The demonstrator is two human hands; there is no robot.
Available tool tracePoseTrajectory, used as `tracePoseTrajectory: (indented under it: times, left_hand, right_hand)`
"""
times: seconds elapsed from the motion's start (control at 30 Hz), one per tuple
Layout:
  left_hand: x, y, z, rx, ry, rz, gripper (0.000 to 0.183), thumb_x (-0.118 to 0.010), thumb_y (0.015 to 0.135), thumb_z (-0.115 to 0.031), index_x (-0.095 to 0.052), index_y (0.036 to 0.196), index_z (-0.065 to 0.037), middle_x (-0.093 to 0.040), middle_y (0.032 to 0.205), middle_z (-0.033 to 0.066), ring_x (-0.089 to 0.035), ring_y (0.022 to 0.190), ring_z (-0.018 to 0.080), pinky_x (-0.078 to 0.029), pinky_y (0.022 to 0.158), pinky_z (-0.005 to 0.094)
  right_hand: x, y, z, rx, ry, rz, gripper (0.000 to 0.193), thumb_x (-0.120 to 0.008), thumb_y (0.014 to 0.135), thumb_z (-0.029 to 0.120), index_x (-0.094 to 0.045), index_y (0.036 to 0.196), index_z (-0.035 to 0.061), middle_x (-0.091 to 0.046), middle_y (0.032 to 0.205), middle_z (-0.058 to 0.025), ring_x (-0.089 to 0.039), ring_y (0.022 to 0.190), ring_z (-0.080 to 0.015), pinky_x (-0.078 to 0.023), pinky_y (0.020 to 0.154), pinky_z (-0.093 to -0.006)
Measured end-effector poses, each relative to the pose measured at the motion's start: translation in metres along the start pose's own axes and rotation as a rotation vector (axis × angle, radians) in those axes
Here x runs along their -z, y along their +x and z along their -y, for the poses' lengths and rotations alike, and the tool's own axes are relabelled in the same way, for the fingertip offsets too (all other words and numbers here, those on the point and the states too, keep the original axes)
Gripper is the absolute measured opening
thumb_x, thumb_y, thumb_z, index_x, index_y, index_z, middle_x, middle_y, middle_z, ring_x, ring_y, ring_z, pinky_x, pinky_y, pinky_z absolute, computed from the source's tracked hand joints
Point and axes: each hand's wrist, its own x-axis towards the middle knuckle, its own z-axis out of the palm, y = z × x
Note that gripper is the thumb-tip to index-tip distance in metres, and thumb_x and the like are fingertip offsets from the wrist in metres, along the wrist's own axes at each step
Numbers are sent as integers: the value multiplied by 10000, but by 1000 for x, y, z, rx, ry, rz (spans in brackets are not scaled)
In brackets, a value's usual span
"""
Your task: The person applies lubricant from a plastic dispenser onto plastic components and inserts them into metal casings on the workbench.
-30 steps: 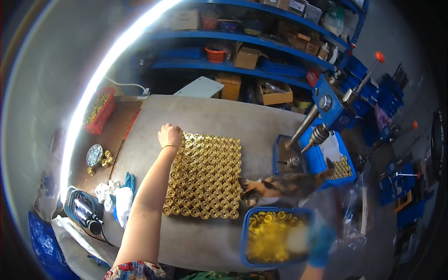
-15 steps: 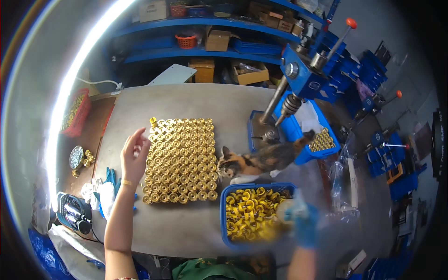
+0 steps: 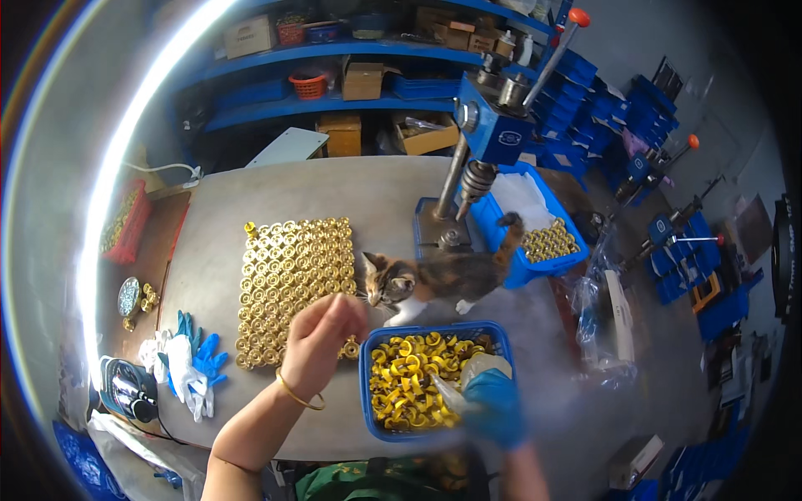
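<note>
My left hand (image 3: 317, 346), bare with a bangle at the wrist, hovers over the near right corner of a block of brass fittings (image 3: 292, 275) in tight rows. Its fingers are curled together; whether they hold anything is hidden. My right hand (image 3: 494, 409), in a blue glove and blurred, closes round a whitish, translucent plastic piece (image 3: 483, 367) over the right side of a blue basket (image 3: 368, 392). Loose yellow-and-brass parts (image 3: 422, 376) fill the basket. A calico cat (image 3: 451, 280) stands just behind it, facing the brass rows.
A blue drill press (image 3: 493, 138) stands beyond the cat. Right of it is a blue bin (image 3: 543, 265) with brass parts and white sheeting. Gloves (image 3: 188, 367) lie at the table's left, near a small black-and-silver device (image 3: 129, 391). Shelves (image 3: 334, 100) line the back.
My left hand has moved right and nearer, from the left edge of the brass rows to their near right corner. My right hand has moved left over the basket. The view has shifted.
</note>
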Motion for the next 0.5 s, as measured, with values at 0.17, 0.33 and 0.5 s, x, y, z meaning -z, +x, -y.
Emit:
tracePoseTrajectory:
  times: [0.17, 0.33, 0.5]
  left_hand:
    - [-59, 27, 19, 193, -133, 224, 432, -449, 850, -76, -327, 1246, 48, -478, 1139, 182, -490, 1036, 247, -404, 901, 344]
    - [-86, 67, 79, 638, -573, -34, 522, -466, 851, -114, -219, 1243, 126, -312, 1278, 245, -345, 1184, 326, -223, 1046, 381]
    - [-89, 101, 121, 619, -541, -258, 571, -621, 774, -278, -376, 1221, -21, -428, 1211, 144, -372, 1145, 254, -252, 1007, 356]
  right_hand:
    - [3, 4, 2, 30, 58, -70, 276, -749, 548, 190, -586, 722, 51, -562, 681, -84, -545, 618, -250, -418, 594, -324]
    - [11, 7, 3, -6, 14, 67, 263, -750, 545, 165, -589, 721, 56, -559, 673, -86, -545, 614, -250, -422, 588, -328]
    - [14, -6, -15, 57, 107, 91, 292, -738, 535, 151, -606, 782, 65, -573, 731, -93, -549, 677, -259, -423, 646, -338]
